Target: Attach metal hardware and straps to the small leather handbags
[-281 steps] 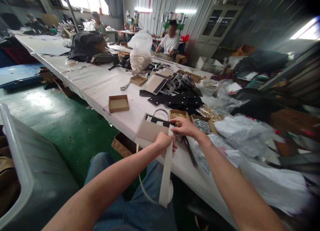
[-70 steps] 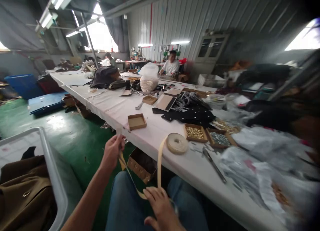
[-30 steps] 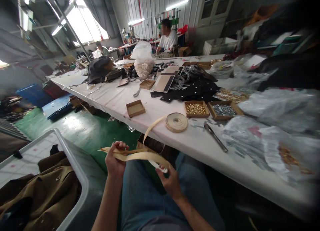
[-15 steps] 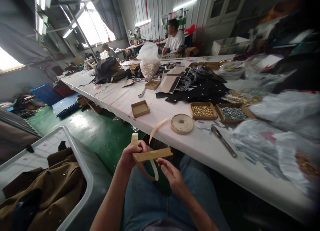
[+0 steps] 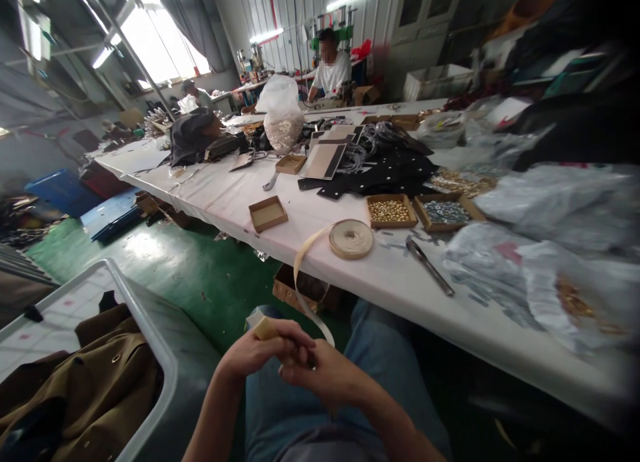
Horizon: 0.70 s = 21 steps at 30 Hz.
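Above my lap my two hands meet, fingers touching. My left hand (image 5: 260, 349) is closed on a beige tape (image 5: 314, 315), a folded end of which sticks out past its fingers. My right hand (image 5: 327, 375) is closed against the left one, with tape running into its grip; the section between the palms is hidden. From there the strip loops up over the table edge to a flat tape roll (image 5: 351, 239) on the white table (image 5: 320, 212).
Behind the roll are a box of gold studs (image 5: 390, 211) and a box of silver pieces (image 5: 445, 212). A metal rod-like tool (image 5: 430, 267) lies to the right. An open cardboard box (image 5: 269, 214) sits left. A grey bin (image 5: 165, 355) with brown garments stands on the floor.
My right hand has come in against my left, and its fingers have closed on the tape. Both hands are lower, and the loose tape between them is bunched out of sight. The view has shifted slightly.
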Tool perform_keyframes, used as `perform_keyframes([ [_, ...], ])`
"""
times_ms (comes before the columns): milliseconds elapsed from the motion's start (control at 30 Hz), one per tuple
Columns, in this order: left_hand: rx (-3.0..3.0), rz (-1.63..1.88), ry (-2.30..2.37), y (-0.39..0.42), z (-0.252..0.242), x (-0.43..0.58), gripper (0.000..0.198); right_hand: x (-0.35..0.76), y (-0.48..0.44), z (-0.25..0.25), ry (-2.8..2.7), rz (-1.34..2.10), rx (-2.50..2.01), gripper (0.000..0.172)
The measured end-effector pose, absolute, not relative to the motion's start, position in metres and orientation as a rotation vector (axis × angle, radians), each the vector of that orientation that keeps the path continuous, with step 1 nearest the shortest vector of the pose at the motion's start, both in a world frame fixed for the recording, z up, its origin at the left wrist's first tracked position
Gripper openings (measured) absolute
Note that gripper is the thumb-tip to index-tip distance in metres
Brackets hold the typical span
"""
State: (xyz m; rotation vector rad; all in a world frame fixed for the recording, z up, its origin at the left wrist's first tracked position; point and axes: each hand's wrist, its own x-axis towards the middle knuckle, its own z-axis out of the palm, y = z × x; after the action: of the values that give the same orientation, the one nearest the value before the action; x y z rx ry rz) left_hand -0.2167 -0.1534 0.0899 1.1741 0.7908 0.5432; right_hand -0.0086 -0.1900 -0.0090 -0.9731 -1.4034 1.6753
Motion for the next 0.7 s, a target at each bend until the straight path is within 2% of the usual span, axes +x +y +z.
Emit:
perform_keyframes([
  [100,1.114,0.609,0.867,-0.166,0.072,-0.227,0.033,-0.03,-0.198,-0.012,-1.381,1.917,-0.92,0.038],
  [233,1.107,0.887,1.06,-0.183,0.032,-0.237,0.065,-0.056,-0.202,-0.015,-1.347,1.647,-0.986,0.055],
  [300,1.053,1.041,1.133,-0.192,0.009,-0.236,0.072,-0.065,-0.201,-0.017,-1.348,1.524,-0.984,0.053],
  [433,0.878,1.181,1.279,-0.206,-0.021,-0.224,0.047,-0.075,-0.193,-0.023,-1.351,1.472,-0.982,0.05],
  [500,0.858,1.195,1.338,-0.2,-0.024,-0.218,0.041,-0.076,-0.187,-0.026,-1.366,1.474,-0.979,0.048],
  [633,0.945,1.163,1.332,-0.158,-0.006,-0.212,0.045,-0.07,-0.172,-0.035,-1.47,1.33,-1.042,0.034],
  [700,0.96,1.146,1.263,-0.129,0.007,-0.213,0.049,-0.063,-0.165,-0.045,-1.529,1.231,-1.131,0.038],
])
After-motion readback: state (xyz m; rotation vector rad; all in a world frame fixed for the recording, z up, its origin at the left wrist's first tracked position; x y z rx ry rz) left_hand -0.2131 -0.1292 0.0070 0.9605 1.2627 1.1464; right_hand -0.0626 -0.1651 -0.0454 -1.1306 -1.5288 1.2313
